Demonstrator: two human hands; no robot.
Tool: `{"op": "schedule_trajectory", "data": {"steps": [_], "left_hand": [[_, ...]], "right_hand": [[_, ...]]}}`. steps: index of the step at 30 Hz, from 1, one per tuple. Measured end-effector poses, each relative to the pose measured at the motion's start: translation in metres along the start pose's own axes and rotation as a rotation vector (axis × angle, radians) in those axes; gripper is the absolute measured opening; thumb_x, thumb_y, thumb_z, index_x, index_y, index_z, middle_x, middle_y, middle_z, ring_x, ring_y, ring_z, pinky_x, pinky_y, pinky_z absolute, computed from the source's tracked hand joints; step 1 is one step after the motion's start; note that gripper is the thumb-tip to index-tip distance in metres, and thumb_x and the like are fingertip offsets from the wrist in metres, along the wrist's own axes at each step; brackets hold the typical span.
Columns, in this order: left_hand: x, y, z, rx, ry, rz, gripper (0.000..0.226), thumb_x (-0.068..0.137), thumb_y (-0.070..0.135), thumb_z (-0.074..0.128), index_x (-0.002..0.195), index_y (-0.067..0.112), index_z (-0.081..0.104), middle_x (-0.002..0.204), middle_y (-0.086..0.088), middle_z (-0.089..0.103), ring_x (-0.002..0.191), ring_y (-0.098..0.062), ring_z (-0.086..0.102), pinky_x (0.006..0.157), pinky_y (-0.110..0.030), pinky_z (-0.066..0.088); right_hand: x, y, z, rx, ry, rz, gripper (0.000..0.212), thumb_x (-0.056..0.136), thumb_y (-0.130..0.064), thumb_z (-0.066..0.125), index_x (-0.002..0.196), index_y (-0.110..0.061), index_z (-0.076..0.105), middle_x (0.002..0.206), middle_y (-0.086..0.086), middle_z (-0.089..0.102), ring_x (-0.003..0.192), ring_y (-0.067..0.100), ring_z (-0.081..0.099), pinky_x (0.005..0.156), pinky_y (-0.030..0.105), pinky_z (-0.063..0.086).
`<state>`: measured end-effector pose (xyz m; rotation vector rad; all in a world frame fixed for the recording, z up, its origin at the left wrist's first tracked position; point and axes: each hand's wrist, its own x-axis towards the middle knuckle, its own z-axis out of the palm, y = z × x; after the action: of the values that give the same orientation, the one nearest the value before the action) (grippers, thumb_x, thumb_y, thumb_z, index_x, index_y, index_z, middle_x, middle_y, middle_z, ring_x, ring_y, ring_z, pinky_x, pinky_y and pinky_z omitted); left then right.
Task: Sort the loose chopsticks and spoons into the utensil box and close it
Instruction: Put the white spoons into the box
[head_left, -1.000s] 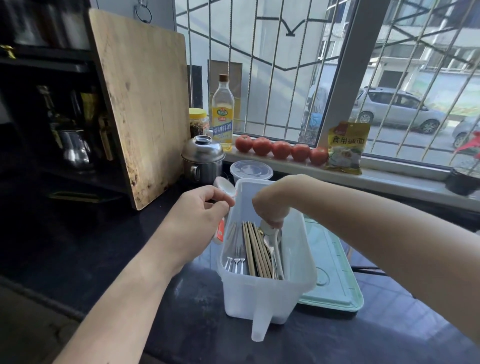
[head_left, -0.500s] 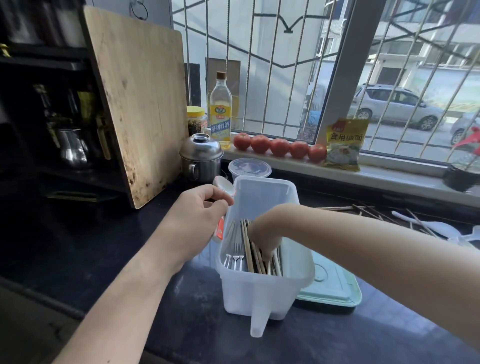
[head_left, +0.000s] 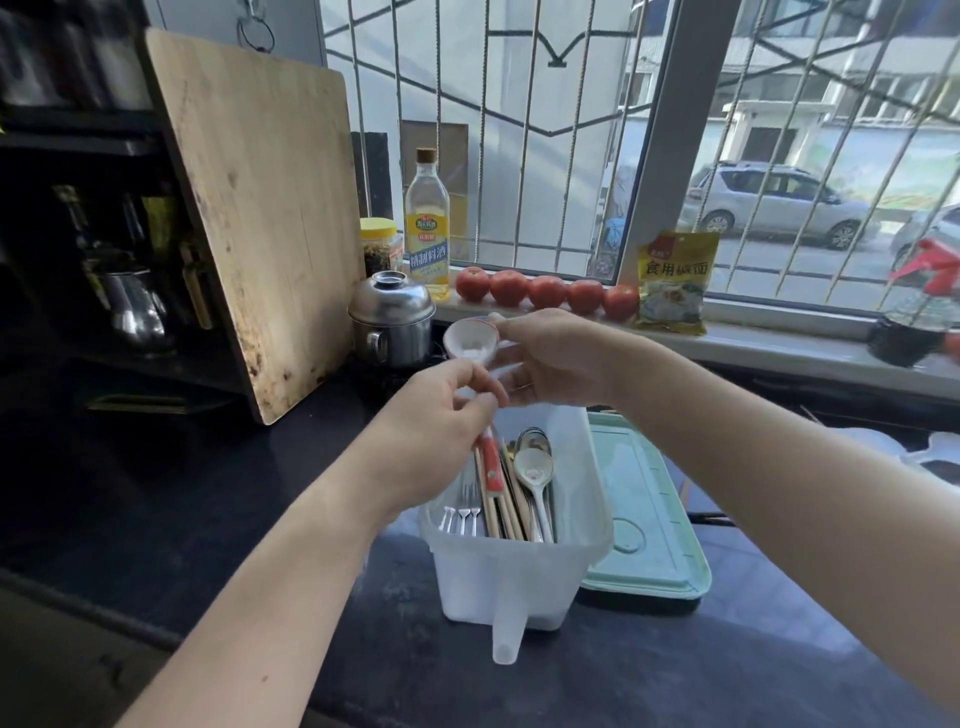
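Note:
The translucent white utensil box (head_left: 519, 577) stands on the dark counter with its lid off. Inside lie small forks (head_left: 462, 512), wooden chopsticks (head_left: 506, 506) and metal spoons (head_left: 535, 475). Its pale green lid (head_left: 649, 525) lies flat just to the right. Above the box's far end my left hand (head_left: 441, 421) grips a white ceramic spoon (head_left: 470, 340) by its red-patterned handle, bowl up. My right hand (head_left: 556, 358) pinches that spoon's bowl at the rim. Loose white spoons (head_left: 930, 452) and a chopstick tip (head_left: 810, 413) show at the far right, mostly hidden by my right arm.
A wooden cutting board (head_left: 260, 208) leans at the left. A lidded steel pot (head_left: 392, 325), an oil bottle (head_left: 427, 234) and a jar (head_left: 382, 252) stand behind the box. Tomatoes (head_left: 545, 291) and a yellow packet (head_left: 675, 280) line the window sill.
My right hand left the inside of the box and rose to the ceramic spoon. My left hand moved right and up over the box's far end with the spoon.

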<state>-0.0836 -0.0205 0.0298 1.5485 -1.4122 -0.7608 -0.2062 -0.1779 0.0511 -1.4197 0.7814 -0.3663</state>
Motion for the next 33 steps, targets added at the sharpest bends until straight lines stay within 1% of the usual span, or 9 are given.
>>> {"op": "schedule_trajectory", "data": {"steps": [5, 7, 10, 13, 17, 22, 24, 28, 33], "left_hand": [[0.006, -0.003, 0.008, 0.129, -0.110, -0.012, 0.017, 0.107, 0.027, 0.049, 0.103, 0.027, 0.065, 0.078, -0.014, 0.063, 0.066, -0.019, 0.055, 0.066, -0.033, 0.048], [0.005, -0.011, 0.007, 0.245, -0.100, 0.007, 0.021, 0.105, 0.041, 0.049, 0.119, 0.035, 0.062, 0.098, -0.009, 0.069, 0.090, -0.017, 0.064, 0.082, -0.035, 0.052], [0.001, -0.025, -0.003, 0.267, 0.154, 0.057, 0.028, 0.104, 0.040, 0.048, 0.129, 0.034, 0.060, 0.118, 0.006, 0.061, 0.117, -0.017, 0.054, 0.097, -0.034, 0.047], [-0.007, -0.038, -0.014, 0.129, 0.290, -0.009, 0.022, 0.106, 0.028, 0.048, 0.121, 0.029, 0.064, 0.118, 0.007, 0.063, 0.106, -0.005, 0.057, 0.077, -0.012, 0.041], [-0.013, -0.051, -0.020, 0.125, 0.223, -0.078, 0.019, 0.104, 0.026, 0.053, 0.116, 0.031, 0.065, 0.114, 0.008, 0.063, 0.099, 0.000, 0.057, 0.065, -0.007, 0.038], [-0.014, -0.056, -0.023, 0.103, 0.205, -0.086, 0.015, 0.102, 0.025, 0.057, 0.113, 0.030, 0.066, 0.109, 0.009, 0.064, 0.099, -0.001, 0.057, 0.060, -0.001, 0.039], [-0.012, -0.057, -0.022, 0.095, 0.194, -0.089, 0.014, 0.101, 0.026, 0.058, 0.112, 0.030, 0.066, 0.109, 0.009, 0.064, 0.100, -0.001, 0.057, 0.061, -0.001, 0.040], [-0.010, -0.057, -0.017, 0.094, 0.157, -0.087, 0.013, 0.101, 0.028, 0.058, 0.111, 0.031, 0.066, 0.111, 0.008, 0.064, 0.102, -0.004, 0.058, 0.070, -0.009, 0.042], [-0.013, -0.058, -0.011, 0.115, 0.107, -0.081, 0.016, 0.101, 0.030, 0.058, 0.115, 0.034, 0.064, 0.116, 0.007, 0.062, 0.108, -0.009, 0.059, 0.087, -0.024, 0.046]], "right_hand": [[-0.006, 0.008, -0.012, -0.262, 0.053, -0.070, 0.015, 0.102, -0.016, 0.057, 0.105, -0.005, 0.067, 0.078, 0.006, 0.064, 0.061, 0.015, 0.058, 0.058, 0.026, 0.049], [0.002, 0.016, -0.015, -0.503, 0.187, -0.020, 0.013, 0.098, -0.006, 0.061, 0.108, -0.001, 0.068, 0.085, 0.013, 0.067, 0.066, 0.018, 0.065, 0.061, 0.027, 0.055], [0.019, 0.026, -0.007, -0.740, 0.302, 0.084, 0.011, 0.094, -0.001, 0.063, 0.103, -0.001, 0.069, 0.090, 0.016, 0.073, 0.070, 0.024, 0.074, 0.072, 0.037, 0.063], [0.035, 0.040, 0.016, -0.887, 0.183, 0.264, 0.022, 0.094, 0.002, 0.061, 0.115, 0.004, 0.065, 0.089, 0.013, 0.072, 0.076, 0.026, 0.076, 0.078, 0.041, 0.063], [0.044, 0.047, 0.039, -0.958, 0.051, 0.313, 0.025, 0.088, 0.000, 0.069, 0.113, -0.001, 0.068, 0.087, 0.005, 0.069, 0.090, 0.021, 0.075, 0.067, 0.030, 0.063], [0.057, 0.059, 0.043, -1.067, 0.067, 0.471, 0.011, 0.097, -0.001, 0.059, 0.103, 0.003, 0.068, 0.066, 0.003, 0.069, 0.047, 0.011, 0.067, 0.040, 0.020, 0.052], [0.060, 0.065, 0.045, -1.145, 0.090, 0.434, 0.017, 0.098, -0.004, 0.057, 0.110, 0.005, 0.066, 0.071, 0.010, 0.068, 0.043, 0.013, 0.064, 0.037, 0.021, 0.049], [0.058, 0.065, 0.043, -1.220, 0.120, 0.421, 0.020, 0.098, -0.002, 0.053, 0.081, 0.000, 0.061, 0.052, 0.007, 0.065, 0.033, 0.011, 0.059, 0.033, 0.020, 0.046], [0.061, 0.066, 0.042, -1.262, 0.118, 0.422, 0.027, 0.097, -0.001, 0.049, 0.072, -0.001, 0.059, 0.045, 0.009, 0.062, 0.037, 0.017, 0.062, 0.039, 0.024, 0.051]]}}
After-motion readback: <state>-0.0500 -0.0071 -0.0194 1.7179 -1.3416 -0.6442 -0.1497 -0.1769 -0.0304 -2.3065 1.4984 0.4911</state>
